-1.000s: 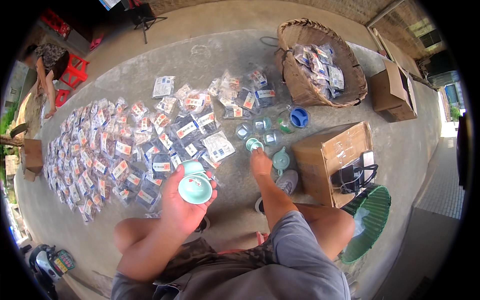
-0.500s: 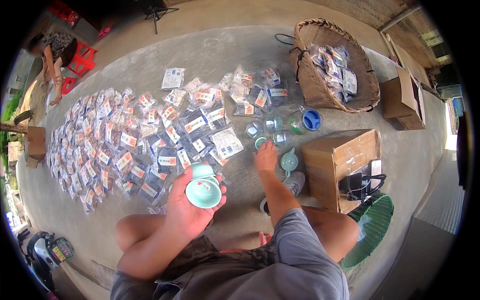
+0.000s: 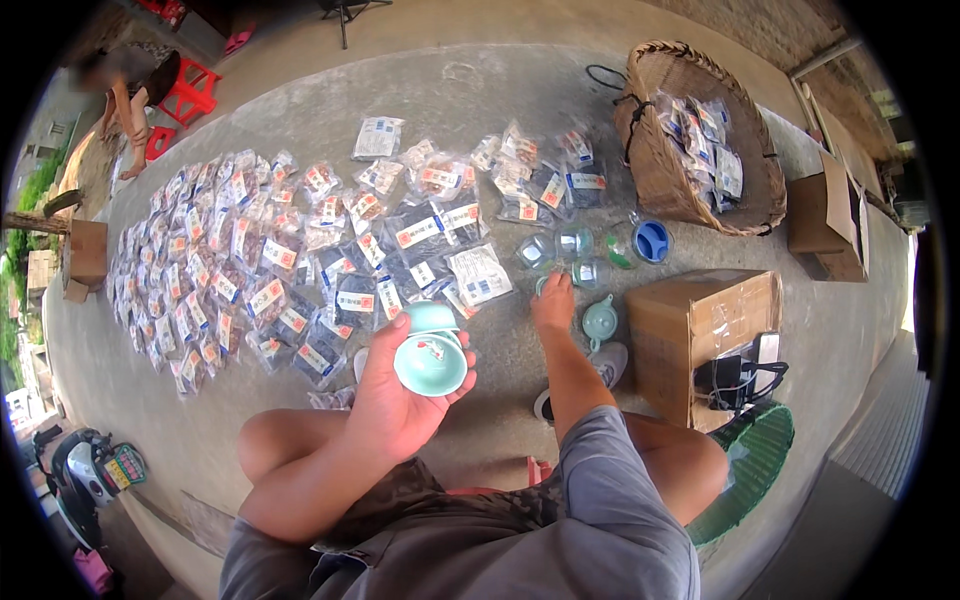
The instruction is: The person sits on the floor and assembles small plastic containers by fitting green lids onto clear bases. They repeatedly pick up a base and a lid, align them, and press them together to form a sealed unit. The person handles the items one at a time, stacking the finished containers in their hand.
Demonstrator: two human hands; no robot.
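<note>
My left hand [image 3: 392, 408] is wrapped round pale green cups [image 3: 429, 369], held together above my lap. The nearest one shows its hollow, with a small red and white figure inside. On the floor ahead, my right hand [image 3: 554, 308] has its fingers closed at the rim of another small pale green cup [image 3: 541, 285], largely covered by the fingers. Just right of that hand sits a pale green teapot [image 3: 600, 320]. Clear glass cups [image 3: 573, 243] stand beyond the fingertips, beside a round container with a blue top [image 3: 652, 241].
Many labelled plastic packets [image 3: 240, 230] cover the floor at left and centre. A wicker basket [image 3: 655, 175] holding packets lies far right. Nearer are a cardboard box [image 3: 665, 330] with a black device and cables, and a green basket [image 3: 745, 480]. Another person crouches far left near red stools [image 3: 190, 92].
The view has shifted, so the scene sits further right in it. My right hand's fingers have closed in on the small cup on the floor. My left hand keeps its cups.
</note>
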